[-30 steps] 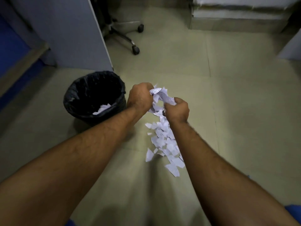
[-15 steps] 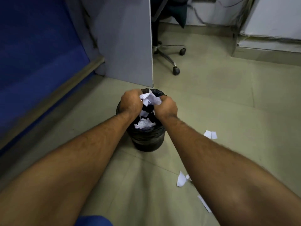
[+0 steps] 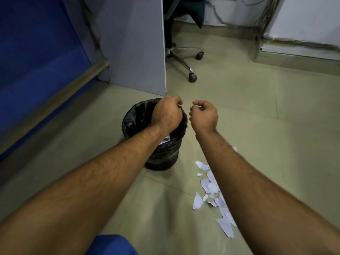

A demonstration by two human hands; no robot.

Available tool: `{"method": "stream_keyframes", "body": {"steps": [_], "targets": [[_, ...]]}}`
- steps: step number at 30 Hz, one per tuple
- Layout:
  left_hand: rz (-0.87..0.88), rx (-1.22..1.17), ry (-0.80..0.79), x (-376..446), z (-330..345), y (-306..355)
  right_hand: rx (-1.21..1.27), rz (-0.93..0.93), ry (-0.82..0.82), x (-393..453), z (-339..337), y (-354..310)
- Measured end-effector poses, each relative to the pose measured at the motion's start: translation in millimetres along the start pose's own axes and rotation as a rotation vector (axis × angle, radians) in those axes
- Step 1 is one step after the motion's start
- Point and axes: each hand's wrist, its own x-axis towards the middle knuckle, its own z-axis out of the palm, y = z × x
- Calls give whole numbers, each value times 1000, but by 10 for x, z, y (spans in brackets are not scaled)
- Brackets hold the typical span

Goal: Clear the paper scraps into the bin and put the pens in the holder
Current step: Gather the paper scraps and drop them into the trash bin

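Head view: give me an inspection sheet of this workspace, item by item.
Surface: tiled floor, greenish.
Job's things: black-lined bin upright on the floor, white paper showing inside; paper scraps strewn on the floor to its right. Pens and holder: nothing seen.
Clutter: nothing seen beyond the scraps.
Hands: left hand over the bin's mouth, fingers curled, nothing seen in it; right hand beside the bin's rim, loosely curled, nothing seen in it.
Cables: tangled wires along the far wall.
Surroundings: grey partition, blue panel, office chair base on castors.
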Motion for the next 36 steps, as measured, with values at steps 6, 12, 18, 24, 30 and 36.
{"method": "stream_keyframes", "body": {"steps": [6, 12, 18, 24, 30, 36], "targets": [[101, -42, -211, -207, 586, 511, -54, 29, 56, 29, -751, 347], [82, 117, -764, -1193, 1836, 313, -704, 160, -267, -398, -1676, 1621], [-21, 410, -992, -2027, 2483, -133, -1223, 241, -603, -883, -1933, 2756], [-52, 489, -914, -2320, 2748, 105, -1238, 196, -534, -893, -1859, 2898], [31, 238, -614, -2260, 2649, 162, -1181, -64, -405, -661, -1931, 2761], [279, 293, -769, -1797, 2635, 51, -1013, -152, -268, -500, -1958, 2769]]}}
